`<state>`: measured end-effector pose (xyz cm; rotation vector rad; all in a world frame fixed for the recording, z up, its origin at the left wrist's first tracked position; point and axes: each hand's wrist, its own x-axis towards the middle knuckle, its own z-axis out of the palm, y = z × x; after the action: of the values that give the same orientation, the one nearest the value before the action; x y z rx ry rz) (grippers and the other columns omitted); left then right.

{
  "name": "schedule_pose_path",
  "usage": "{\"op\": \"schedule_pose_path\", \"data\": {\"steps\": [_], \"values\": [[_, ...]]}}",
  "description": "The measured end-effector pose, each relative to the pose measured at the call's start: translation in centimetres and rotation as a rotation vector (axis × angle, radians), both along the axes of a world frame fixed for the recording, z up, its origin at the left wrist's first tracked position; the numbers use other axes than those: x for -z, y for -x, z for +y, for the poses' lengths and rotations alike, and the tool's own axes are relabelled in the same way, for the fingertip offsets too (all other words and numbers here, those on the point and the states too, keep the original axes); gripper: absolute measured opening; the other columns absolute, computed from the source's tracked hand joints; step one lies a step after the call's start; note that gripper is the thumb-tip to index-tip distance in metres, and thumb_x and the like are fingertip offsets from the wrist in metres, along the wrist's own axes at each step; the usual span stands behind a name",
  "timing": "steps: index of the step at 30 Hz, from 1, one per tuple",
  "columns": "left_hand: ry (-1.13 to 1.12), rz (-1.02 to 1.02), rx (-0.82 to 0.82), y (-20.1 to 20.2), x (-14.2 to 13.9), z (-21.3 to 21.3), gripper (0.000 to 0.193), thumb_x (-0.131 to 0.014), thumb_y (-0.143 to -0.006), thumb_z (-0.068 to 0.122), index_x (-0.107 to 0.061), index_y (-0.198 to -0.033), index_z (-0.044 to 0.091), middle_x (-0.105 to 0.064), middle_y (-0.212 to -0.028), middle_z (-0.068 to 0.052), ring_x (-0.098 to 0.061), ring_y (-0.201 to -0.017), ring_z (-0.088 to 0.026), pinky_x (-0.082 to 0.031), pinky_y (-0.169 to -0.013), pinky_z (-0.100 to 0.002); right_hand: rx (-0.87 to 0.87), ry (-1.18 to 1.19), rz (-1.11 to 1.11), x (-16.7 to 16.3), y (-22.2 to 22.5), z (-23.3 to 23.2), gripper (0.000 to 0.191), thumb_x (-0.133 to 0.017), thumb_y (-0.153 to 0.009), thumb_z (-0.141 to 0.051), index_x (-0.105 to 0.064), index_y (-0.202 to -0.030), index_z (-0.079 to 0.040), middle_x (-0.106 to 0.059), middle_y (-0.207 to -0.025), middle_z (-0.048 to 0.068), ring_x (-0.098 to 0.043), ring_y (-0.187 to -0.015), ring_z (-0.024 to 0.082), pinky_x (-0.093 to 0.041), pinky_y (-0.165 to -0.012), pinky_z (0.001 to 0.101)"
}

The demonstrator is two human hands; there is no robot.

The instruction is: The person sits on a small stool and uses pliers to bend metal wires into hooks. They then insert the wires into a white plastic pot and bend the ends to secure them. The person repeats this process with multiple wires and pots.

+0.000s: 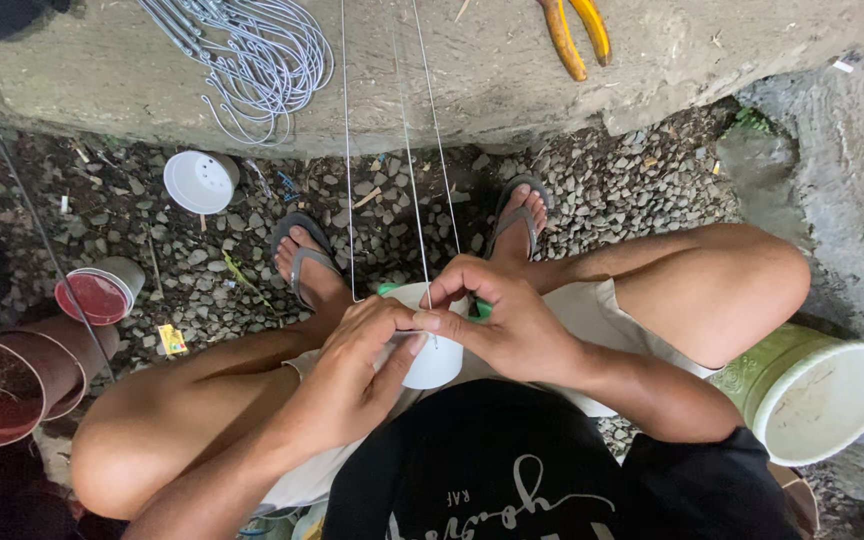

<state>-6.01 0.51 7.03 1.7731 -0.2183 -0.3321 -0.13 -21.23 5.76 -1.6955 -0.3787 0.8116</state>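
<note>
Small white pot held low between the knees, both hands closed on its rim. Left hand clasping the near left side, thumb pressed over the lip; right hand pinching the rim from the right, fingertips curled onto the edge where a thin wire meets it. Three such wires running up from the pot, over the edge of the concrete ledge beyond it.

Little free room around the pot: thighs close on both sides, feet in grey sandals just beyond it on the gravel. Open gravel only between the feet and the ledge.

Left of the pot, well apart: a white pot on its side, a red-filled cup, brown pots stacked at the frame edge. Right of the pot, past the knee: a green pot with white inside. Beyond the pot on the ledge: a bundle of wire hangers and yellow-handled pliers.
</note>
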Motion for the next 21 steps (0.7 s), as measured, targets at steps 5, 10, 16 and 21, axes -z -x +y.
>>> {"op": "schedule_pose_path", "data": {"steps": [5, 10, 16, 21], "values": [[-0.019, 0.058, -0.029, 0.4, 0.5, -0.6, 0.021, -0.073, -0.092, 0.008, -0.065, -0.111, 0.006, -0.066, -0.102, -0.009, -0.062, -0.101, -0.026, -0.046, -0.093, -0.039, 0.01, 0.013, 0.049, 0.4, 0.5, -0.1, 0.017, -0.07, -0.1, -0.018, -0.065, -0.107, -0.003, -0.065, -0.099, 0.002, -0.062, -0.093, 0.009, -0.051, -0.081, 0.0257], [0.034, 0.004, -0.037, 0.7, 0.8, -0.6, 0.041, -0.085, -0.079, 0.014, -0.061, -0.111, 0.005, -0.064, -0.101, -0.008, -0.06, -0.101, -0.027, -0.043, -0.094, -0.04, 0.05, -0.015, 0.097, 0.7, 1.0, -0.2, 0.017, -0.07, -0.1, -0.018, -0.065, -0.105, -0.003, -0.065, -0.099, 0.002, -0.062, -0.094, 0.008, -0.052, -0.084, 0.0255], [-0.037, 0.004, -0.16, 0.9, 1.5, -1.3, 0.03, -0.087, -0.081, 0.016, -0.064, -0.099, 0.008, -0.07, -0.094, -0.003, -0.068, -0.092, -0.022, -0.048, -0.089, -0.037, 0.078, 0.055, 0.068, 0.4, 1.9, -0.3, 0.018, -0.07, -0.1, -0.018, -0.063, -0.105, -0.003, -0.067, -0.096, 0.001, -0.063, -0.093, 0.007, -0.053, -0.084, 0.0252], [-0.029, -0.01, -0.155, 1.2, 1.7, -1.4, 0.025, -0.086, -0.084, 0.014, -0.065, -0.097, 0.008, -0.07, -0.092, -0.003, -0.068, -0.089, -0.022, -0.048, -0.087, -0.036, 0.105, -0.028, -0.003, -0.4, 2.9, -0.6, 0.021, -0.071, -0.099, -0.014, -0.059, -0.11, -0.002, -0.065, -0.105, 0.005, -0.064, -0.1, 0.012, -0.053, -0.09, 0.0283]]}}
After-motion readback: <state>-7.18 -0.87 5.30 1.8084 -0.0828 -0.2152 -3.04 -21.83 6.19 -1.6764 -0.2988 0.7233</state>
